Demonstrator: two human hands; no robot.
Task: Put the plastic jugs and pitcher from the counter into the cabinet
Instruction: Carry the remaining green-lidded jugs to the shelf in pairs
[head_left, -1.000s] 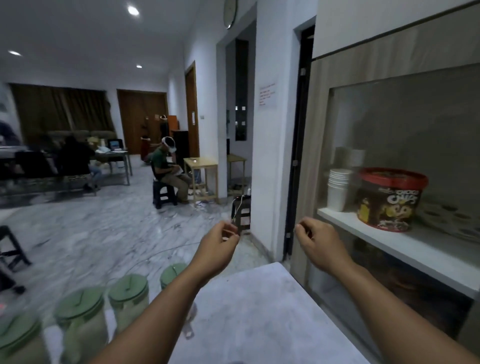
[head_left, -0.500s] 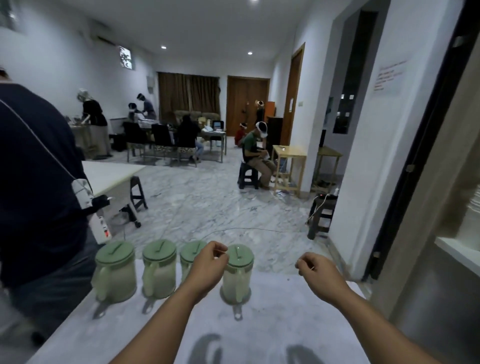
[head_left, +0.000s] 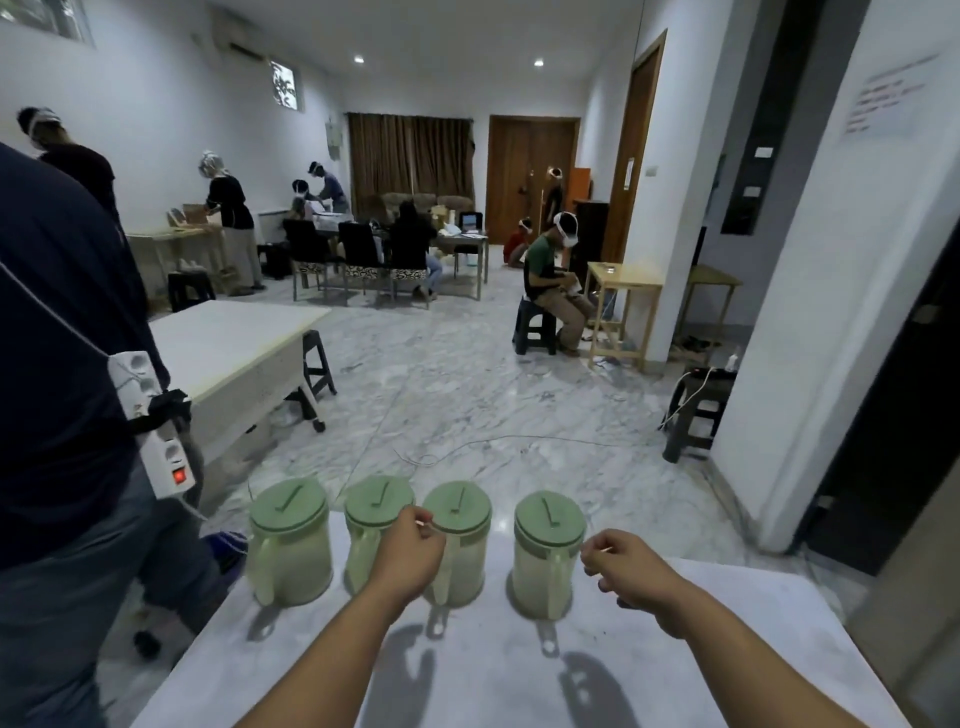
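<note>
Several pale plastic jugs with green lids stand in a row at the far edge of the marble counter (head_left: 519, 686): the leftmost jug (head_left: 288, 543), a second jug (head_left: 371, 525), a third jug (head_left: 462, 551) and the rightmost jug (head_left: 545, 556). My left hand (head_left: 408, 558) hovers in front of the second and third jugs, fingers curled shut, holding nothing. My right hand (head_left: 626, 569) is just right of the rightmost jug, also closed and holding nothing. The cabinet is out of view to the right.
A person in dark clothes (head_left: 62, 395) stands close at the counter's left, with a white power strip (head_left: 156, 421) hanging at the hip. A white table (head_left: 234, 343) and stool (head_left: 696, 410) stand on the marble floor beyond. Several people work further back.
My view swung left from the cabinet shelf to the counter, bringing all the jugs into sight. Both hands stayed closed and came down near the jugs.
</note>
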